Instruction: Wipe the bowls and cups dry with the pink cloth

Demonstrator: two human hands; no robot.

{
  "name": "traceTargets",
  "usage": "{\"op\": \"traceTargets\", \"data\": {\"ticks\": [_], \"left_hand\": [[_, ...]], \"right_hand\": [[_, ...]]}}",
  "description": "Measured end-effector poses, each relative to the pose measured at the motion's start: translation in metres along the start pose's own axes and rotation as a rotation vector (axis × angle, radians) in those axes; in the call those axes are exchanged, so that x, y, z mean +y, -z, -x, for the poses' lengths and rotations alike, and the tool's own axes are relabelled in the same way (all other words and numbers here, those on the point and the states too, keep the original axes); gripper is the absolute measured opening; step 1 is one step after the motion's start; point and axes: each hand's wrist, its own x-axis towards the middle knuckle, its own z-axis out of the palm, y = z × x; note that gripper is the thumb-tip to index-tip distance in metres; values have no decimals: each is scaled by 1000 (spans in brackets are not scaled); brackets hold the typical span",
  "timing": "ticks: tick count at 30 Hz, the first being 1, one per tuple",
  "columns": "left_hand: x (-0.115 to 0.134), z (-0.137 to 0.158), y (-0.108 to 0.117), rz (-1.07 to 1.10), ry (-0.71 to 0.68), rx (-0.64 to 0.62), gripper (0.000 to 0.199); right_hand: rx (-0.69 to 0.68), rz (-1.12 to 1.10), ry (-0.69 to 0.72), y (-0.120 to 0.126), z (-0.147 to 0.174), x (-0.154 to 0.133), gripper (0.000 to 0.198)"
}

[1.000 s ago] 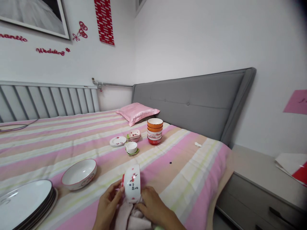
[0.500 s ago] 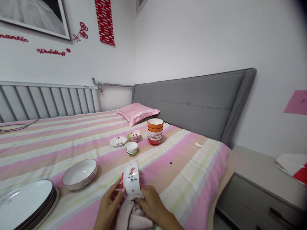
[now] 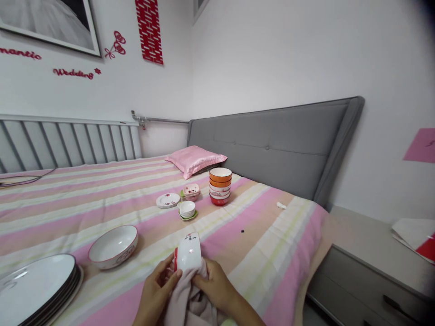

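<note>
A white bowl (image 3: 190,253) with a red base and small printed figures is tipped on its side above the bed. My left hand (image 3: 159,285) grips it by the red base, fingers closed around it. A pale pink cloth (image 3: 185,296) hangs from the bowl's rim. My right hand (image 3: 217,285) is closed on this cloth and presses it at the rim; its fingertips are partly hidden by the cloth. To the left lies a larger white bowl (image 3: 113,246) with a pink rim, and nearer the edge a stack of oval plates (image 3: 37,283).
On the striped bedspread (image 3: 261,267) stand a stack of bowls (image 3: 220,186), small white dishes (image 3: 186,209), pink dishes (image 3: 191,191) and flat plates (image 3: 168,200). Behind are a pink pillow (image 3: 195,160) and a grey headboard (image 3: 272,145). A nightstand (image 3: 370,280) is at right.
The bowl has turned in my hands, so its printed figures now sit nearer its top. Both hands have shifted slightly to the right. The other dishes stay where they were.
</note>
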Motion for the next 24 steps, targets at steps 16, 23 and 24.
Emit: {"op": "traceTargets", "data": {"ticks": [16,23,24], "left_hand": [[2,-2,-1,-61,59,95,49],[6,2,0,-56,3,93,43],[6,2,1,-34,-8,86,42]], "right_hand": [[-28,940,21,2,-2,30,33],[52,610,80,3,2,22,19],[50,463,78,2,2,17,19]]}}
